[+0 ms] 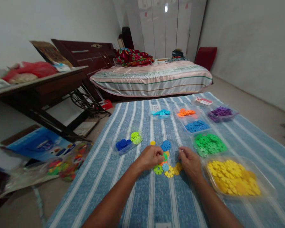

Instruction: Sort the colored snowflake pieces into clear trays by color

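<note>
Mixed notched plastic discs lie in a small pile on the striped cloth between my hands. My left hand (150,157) is closed, its fingertips bent down at the pile's left side; whatever they hold is hidden. Close by are a lime green disc (158,169), a light blue disc (165,167) and a yellow disc (169,171). A larger blue disc (165,145) lies just beyond. My right hand (190,162) is curled right of the pile, thumb and forefinger pinched together, beside darker yellow discs (178,168). I cannot make out anything in that pinch.
Right of my hands stand clear trays of yellow discs (232,177), green discs (209,144), blue discs (196,126) and purple discs (220,113). Farther back are orange discs (185,112) and sky blue discs (161,113). A two-part tray (112,144) sits left.
</note>
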`<action>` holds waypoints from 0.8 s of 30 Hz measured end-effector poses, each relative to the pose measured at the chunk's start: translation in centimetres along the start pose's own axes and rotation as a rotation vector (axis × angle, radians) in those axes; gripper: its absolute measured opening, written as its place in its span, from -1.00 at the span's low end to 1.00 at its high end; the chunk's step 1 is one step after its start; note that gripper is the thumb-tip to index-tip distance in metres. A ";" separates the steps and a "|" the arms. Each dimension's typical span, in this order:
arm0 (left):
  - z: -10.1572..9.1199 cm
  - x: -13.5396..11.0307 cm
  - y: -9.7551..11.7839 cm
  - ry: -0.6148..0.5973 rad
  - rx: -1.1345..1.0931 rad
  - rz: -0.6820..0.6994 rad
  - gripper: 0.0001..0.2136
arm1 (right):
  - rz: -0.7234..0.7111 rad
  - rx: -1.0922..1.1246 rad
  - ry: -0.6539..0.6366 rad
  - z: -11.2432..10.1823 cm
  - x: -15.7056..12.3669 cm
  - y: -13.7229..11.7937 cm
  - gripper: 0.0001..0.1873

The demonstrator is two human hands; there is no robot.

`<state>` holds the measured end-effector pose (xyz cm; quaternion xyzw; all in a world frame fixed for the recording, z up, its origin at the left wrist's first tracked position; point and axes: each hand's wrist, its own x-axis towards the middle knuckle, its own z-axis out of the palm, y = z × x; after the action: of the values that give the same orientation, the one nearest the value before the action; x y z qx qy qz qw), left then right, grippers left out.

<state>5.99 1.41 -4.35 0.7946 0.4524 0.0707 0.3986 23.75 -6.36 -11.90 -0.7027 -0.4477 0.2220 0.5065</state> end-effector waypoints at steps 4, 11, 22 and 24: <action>1.3 -1.7 1.2 -0.019 0.281 0.053 -0.90 | -0.023 0.003 0.014 0.0 0.0 0.0 -0.58; 2.4 -2.5 1.5 -0.061 0.470 0.060 -0.89 | -0.013 0.003 -0.006 0.0 0.0 0.2 -0.57; 2.0 -0.3 0.1 0.039 -0.039 -0.045 -0.97 | -0.002 0.013 0.009 0.2 -0.1 0.1 -0.58; 1.3 0.8 0.3 0.099 -0.194 -0.085 -0.95 | -0.005 0.014 0.008 0.2 -0.1 0.0 -0.59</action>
<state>7.24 1.25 -5.24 0.7279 0.4957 0.1364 0.4537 23.54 -6.32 -12.03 -0.6988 -0.4459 0.2212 0.5137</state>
